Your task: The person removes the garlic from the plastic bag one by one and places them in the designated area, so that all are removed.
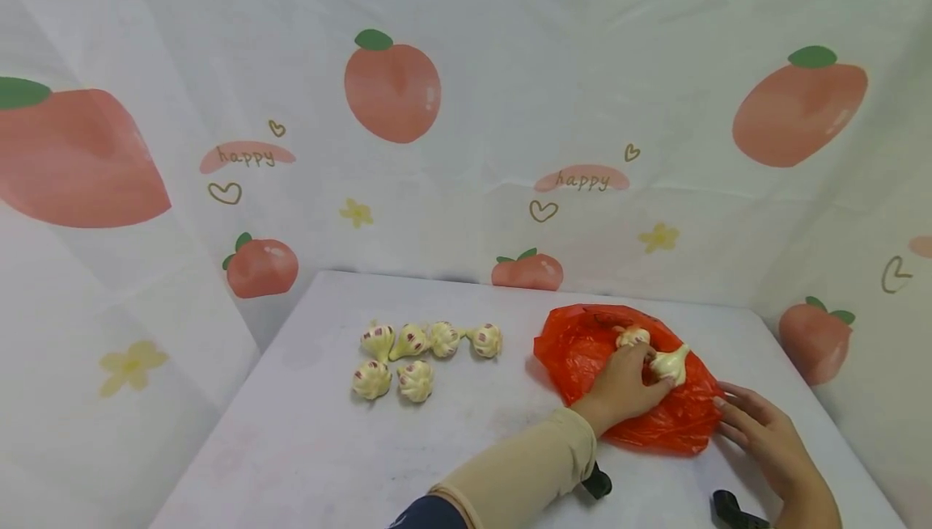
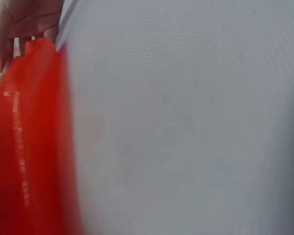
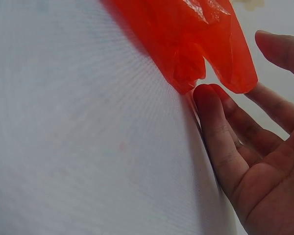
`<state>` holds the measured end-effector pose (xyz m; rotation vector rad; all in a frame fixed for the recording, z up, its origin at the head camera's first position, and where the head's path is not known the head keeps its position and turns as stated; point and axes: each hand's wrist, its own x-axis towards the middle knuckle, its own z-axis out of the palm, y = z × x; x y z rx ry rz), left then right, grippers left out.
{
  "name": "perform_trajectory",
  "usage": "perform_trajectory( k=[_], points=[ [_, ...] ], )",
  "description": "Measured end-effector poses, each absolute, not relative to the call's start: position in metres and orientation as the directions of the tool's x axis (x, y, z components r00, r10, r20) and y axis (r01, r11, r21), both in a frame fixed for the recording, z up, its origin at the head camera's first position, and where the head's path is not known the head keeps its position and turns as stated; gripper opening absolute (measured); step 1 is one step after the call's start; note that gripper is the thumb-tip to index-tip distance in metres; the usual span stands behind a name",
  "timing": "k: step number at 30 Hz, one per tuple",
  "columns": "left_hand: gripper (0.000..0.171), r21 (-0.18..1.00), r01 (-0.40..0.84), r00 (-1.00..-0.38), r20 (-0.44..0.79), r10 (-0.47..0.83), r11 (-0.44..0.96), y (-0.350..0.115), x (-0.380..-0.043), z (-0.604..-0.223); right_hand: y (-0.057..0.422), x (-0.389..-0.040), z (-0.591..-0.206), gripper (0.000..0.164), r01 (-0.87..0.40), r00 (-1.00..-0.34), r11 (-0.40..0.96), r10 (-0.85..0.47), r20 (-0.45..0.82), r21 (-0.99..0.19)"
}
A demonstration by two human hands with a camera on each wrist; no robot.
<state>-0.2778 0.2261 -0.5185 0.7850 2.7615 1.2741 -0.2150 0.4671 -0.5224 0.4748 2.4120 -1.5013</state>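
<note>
In the head view my left hand (image 1: 624, 379) reaches over the red plastic bag (image 1: 575, 343), its thumb and fingers pinching a pale garlic bulb (image 1: 670, 365). Another garlic bulb (image 1: 632, 337) shows just beyond the knuckles, inside the bag's opening. My right hand (image 1: 760, 428) stands at the bag's right side with fingers extended, the fingertips right at the plastic. In the right wrist view, the right palm and spread fingers (image 3: 215, 122) face the hanging bag edge (image 3: 186, 54). The left wrist view shows the bag's side (image 2: 34, 142) but hides the left fingers.
Several garlic bulbs (image 1: 416, 381) lie in two rows on the left half of the white table (image 1: 306, 448). Dark wrist-strap pieces (image 1: 597, 482) hang by the wrists. A fruit-printed white cloth (image 1: 451, 189) stands behind the table.
</note>
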Motion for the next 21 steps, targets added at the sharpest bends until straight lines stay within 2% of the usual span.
perform_trajectory(
  k=[6, 11, 14, 21],
  points=[
    [0.043, 0.746, 0.461, -0.863, 0.251, 0.438, 0.480, 0.212, -0.273, -0.505, 0.467, -0.216, -0.524, 0.101, 0.400, -0.915, 0.410, 0.134, -0.380, -0.819],
    [0.045, 0.727, 0.516, -0.839, 0.323, 0.439, 0.452, 0.195, -0.272, -0.495, 0.468, -0.216, -0.524, 0.102, 0.405, -0.913, 0.408, 0.131, -0.387, -0.818],
    [0.048, 0.720, 0.516, -0.840, 0.320, 0.439, 0.463, 0.179, -0.271, -0.489, 0.468, -0.216, -0.524, 0.102, 0.407, -0.912, 0.403, 0.132, -0.388, -0.820],
    [0.047, 0.767, 0.423, -0.889, 0.247, 0.386, 0.483, 0.126, -0.262, -0.481, 0.468, -0.215, -0.523, 0.102, 0.398, -0.917, 0.408, 0.133, -0.377, -0.822]
  ],
)
